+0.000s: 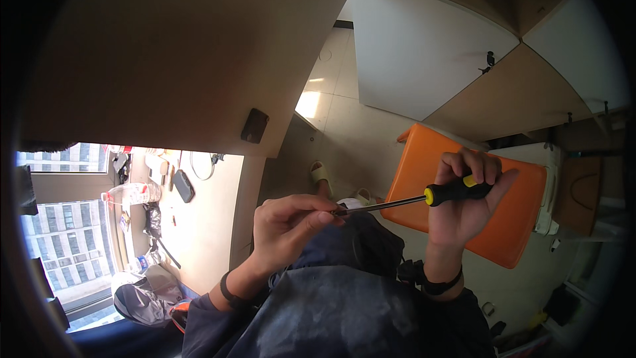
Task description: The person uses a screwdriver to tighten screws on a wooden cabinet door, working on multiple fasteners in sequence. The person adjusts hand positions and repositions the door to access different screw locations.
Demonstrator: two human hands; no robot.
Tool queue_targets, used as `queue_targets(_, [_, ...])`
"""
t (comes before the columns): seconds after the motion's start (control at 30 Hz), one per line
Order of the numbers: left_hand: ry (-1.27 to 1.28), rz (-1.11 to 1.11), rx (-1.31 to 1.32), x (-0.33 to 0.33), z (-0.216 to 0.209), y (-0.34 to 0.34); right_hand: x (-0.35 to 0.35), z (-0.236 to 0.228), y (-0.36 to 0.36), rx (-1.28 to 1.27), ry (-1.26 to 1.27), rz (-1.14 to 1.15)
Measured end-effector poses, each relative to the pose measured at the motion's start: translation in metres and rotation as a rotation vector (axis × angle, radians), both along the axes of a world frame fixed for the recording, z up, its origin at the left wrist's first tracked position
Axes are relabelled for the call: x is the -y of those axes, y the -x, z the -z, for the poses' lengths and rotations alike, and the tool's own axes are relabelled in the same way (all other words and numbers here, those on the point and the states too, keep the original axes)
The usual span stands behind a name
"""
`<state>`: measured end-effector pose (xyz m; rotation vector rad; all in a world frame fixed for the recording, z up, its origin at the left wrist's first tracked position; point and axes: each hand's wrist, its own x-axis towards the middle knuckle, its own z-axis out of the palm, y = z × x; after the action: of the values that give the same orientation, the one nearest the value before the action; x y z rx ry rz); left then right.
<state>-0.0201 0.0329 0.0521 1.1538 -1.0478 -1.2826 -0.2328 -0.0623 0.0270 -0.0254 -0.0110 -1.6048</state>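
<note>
A screwdriver (391, 205) with a black and yellow handle and a long metal shaft lies almost level in front of my body. My right hand (460, 199) has its fingers curled round the handle, with the thumb sticking out to the right. At the shaft's tip, the thumb and forefinger of my left hand (291, 225) are pinched together. A small dark bit shows between those fingertips, but I cannot tell whether it is a separate piece or the tip itself. Both wrists wear dark bands.
An orange stool (507, 225) stands just beyond my right hand. A black phone (255, 125) rests on the brown panel at upper left. On the sunlit desk (209, 205) to the left are a plastic bottle (136, 193) and a dark flat case (183, 186). White and tan cabinet panels (424, 46) rise ahead.
</note>
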Motion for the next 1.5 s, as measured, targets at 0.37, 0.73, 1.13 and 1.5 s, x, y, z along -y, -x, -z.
queue_targets(0.37, [0.242,-0.036,0.368,0.011,-0.012,-0.008,0.003,0.006,-0.006,-0.421,0.205,0.209])
queue_targets(0.73, [-0.043,-0.310,-0.843,0.045,0.006,0.003,0.002,0.004,0.008,-1.142,0.441,0.187])
queue_targets(1.13, [-0.004,-0.305,-1.078,0.063,-0.003,0.003,-0.002,0.012,-0.010,-1.173,0.351,0.121])
queue_targets(1.5, [0.040,-0.341,-1.147,0.066,0.004,0.000,-0.004,0.017,-0.014,-1.146,0.366,0.078])
